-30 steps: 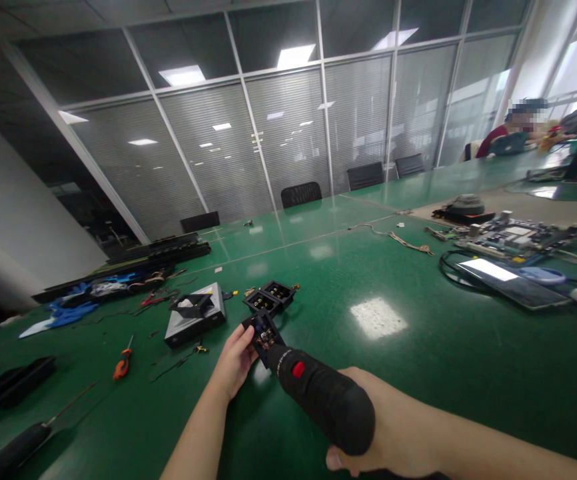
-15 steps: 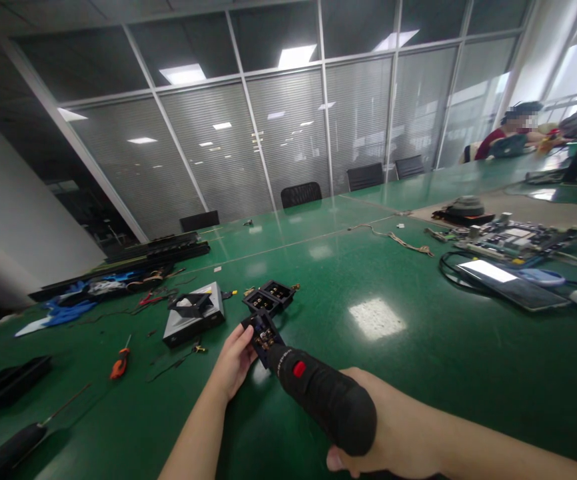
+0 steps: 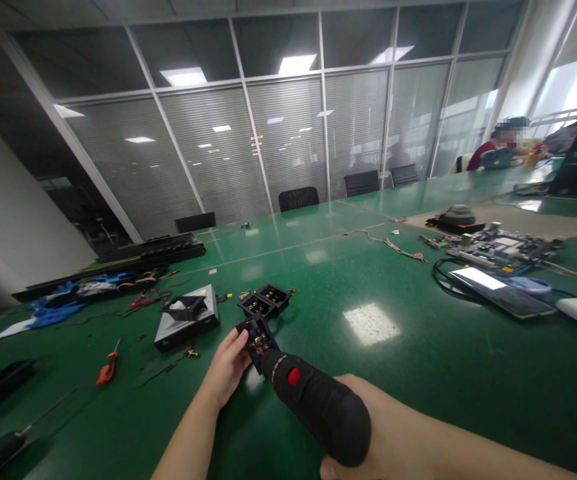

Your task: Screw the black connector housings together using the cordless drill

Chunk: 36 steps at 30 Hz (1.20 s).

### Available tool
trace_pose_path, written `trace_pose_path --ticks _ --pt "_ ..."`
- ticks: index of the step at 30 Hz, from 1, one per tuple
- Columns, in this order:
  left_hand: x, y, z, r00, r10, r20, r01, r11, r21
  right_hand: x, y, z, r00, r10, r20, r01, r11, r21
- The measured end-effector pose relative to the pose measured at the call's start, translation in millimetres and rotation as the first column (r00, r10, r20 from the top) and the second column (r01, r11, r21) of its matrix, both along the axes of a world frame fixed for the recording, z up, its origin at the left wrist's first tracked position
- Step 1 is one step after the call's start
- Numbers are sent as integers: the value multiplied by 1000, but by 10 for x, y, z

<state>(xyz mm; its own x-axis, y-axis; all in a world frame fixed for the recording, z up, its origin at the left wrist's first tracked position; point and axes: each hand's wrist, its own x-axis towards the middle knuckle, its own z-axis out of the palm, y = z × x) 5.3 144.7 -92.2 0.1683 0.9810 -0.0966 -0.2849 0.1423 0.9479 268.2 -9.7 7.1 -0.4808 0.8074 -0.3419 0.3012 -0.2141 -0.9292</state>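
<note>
Slight view shift, box (image 3: 258, 339) in left hand (image 3: 228, 368).

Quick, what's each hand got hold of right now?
Left hand: closed on the edge of a small black housing.
Right hand: closed around a black power driver.

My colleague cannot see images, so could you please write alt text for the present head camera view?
A right hand grips a black power tool, pointed at a small open black case that the left hand holds at a green table. Two similar cases lie beyond; a grey box and an orange-handled screwdriver sit to the left.
</note>
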Motion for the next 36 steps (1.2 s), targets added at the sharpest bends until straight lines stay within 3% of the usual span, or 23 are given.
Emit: trace_pose_path --ticks 6,10,20,30,33,36 --pt "23 -30 36 1000 20 -2 -20 1000 -8 16 22 -142 997 4 -81 5 993 116" --pt "19 -24 41 1000 6 -4 -6 1000 -19 28 65 -235 999 22 -40 -13 981 194" --pt "-7 17 26 1000 9 -4 -10 999 -46 63 149 -471 994 22 -103 2 973 232" --pt "14 -29 58 1000 -3 -7 3 1000 -25 37 93 -227 999 44 23 -48 971 233" --pt "17 -22 44 1000 0 8 0 1000 -19 70 83 -283 1000 18 22 -22 984 175" --pt "29 -17 38 1000 7 9 -7 1000 -7 126 83 -420 997 15 -80 -8 997 80"
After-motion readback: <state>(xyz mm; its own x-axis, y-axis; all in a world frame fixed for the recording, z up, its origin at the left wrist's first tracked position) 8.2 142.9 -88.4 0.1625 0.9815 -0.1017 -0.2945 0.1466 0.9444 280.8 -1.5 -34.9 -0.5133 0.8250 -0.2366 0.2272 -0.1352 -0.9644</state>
